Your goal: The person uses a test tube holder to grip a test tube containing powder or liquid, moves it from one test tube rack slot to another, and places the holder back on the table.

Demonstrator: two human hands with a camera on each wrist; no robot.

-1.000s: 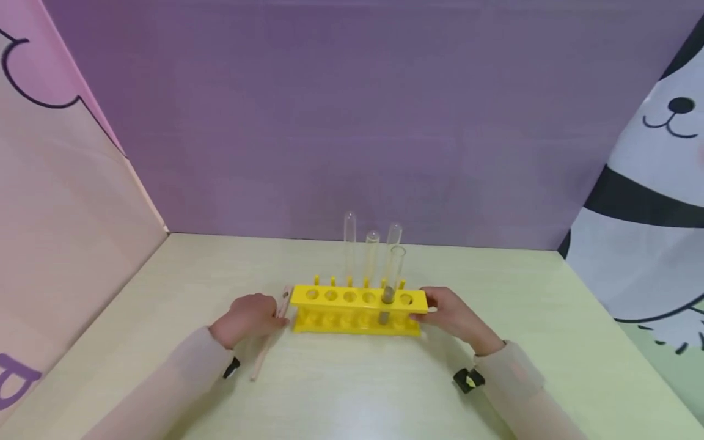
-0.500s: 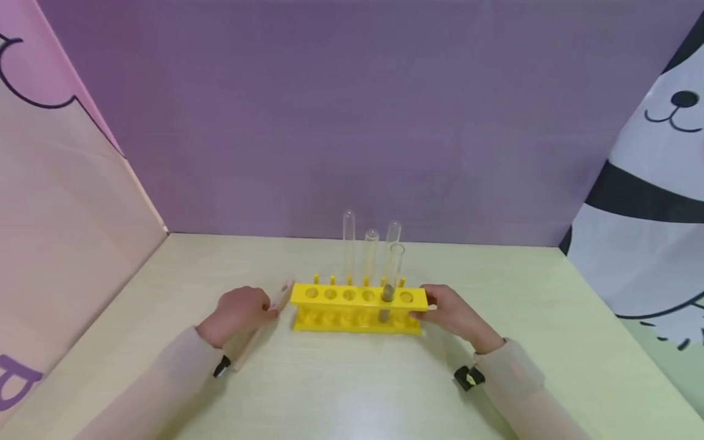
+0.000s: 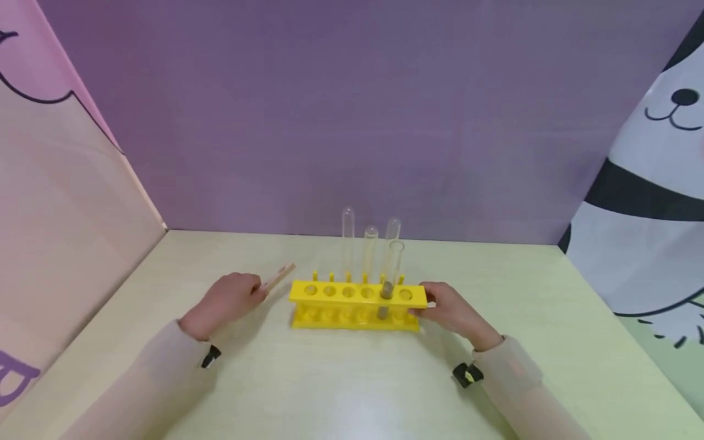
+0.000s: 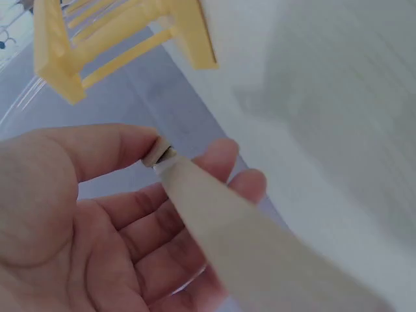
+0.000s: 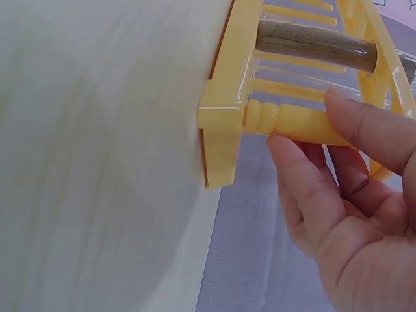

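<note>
Hiding part of the wooden stick [image 3: 279,277], fingers [image 3: 256,296] of the left hand [image 3: 228,300]

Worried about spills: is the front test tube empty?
No, partly filled: the test tube holds dark material low down, with clear glass above.

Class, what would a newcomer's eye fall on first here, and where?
Probably the bright yellow rack midway across the table, its end post held by the right grip. Next, the glass tube with dark contents standing in the rack, and three clear tubes rising behind it. Left of the rack, the left grip holds a pale wooden tool.
</note>
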